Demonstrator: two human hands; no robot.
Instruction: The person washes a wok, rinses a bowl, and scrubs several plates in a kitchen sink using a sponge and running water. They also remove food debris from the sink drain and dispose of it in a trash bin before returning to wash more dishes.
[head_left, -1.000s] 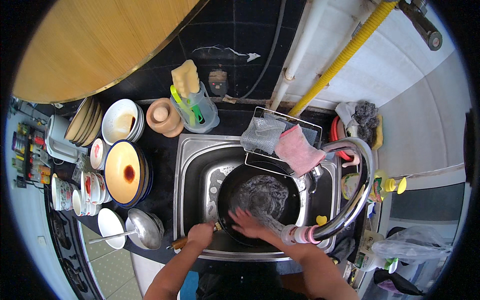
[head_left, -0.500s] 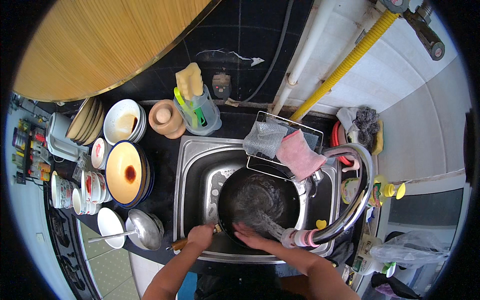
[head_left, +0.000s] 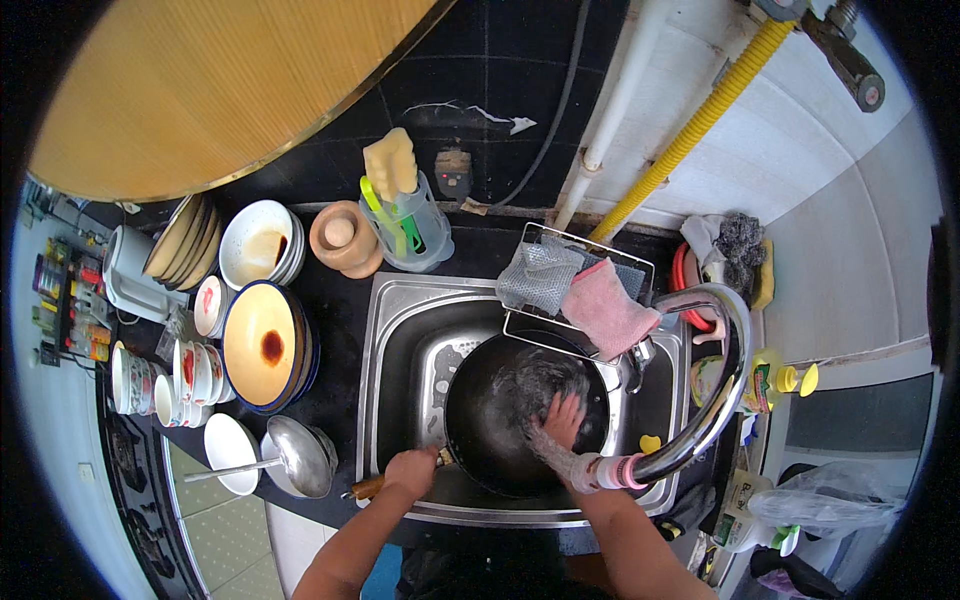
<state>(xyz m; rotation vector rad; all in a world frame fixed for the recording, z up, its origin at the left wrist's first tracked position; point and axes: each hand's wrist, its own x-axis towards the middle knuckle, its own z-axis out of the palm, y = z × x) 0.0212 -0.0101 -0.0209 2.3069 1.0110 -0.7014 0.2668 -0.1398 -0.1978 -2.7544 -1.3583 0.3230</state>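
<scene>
A dark wok sits in the stainless steel sink, with water swirling inside it. My left hand is closed round the wok's wooden handle, whose end sticks out to the left over the front rim. Inside the wok, toward its right side, my right hand lies with fingers stretched out against the wet surface. Water pours from the pink-tipped nozzle of the curved chrome faucet across the wok, just beside my right fingers. Nothing shows in the right hand.
A wire rack with a pink cloth and grey mesh cloths spans the sink's back. On the left counter stand stacked bowls, a metal ladle, a wooden mortar and a clear utensil holder. Bottles line the right.
My right hand has moved from the wok's near left edge rightward and farther into it. The faucet nozzle has shifted slightly right in the picture. My left hand keeps hold of the handle.
</scene>
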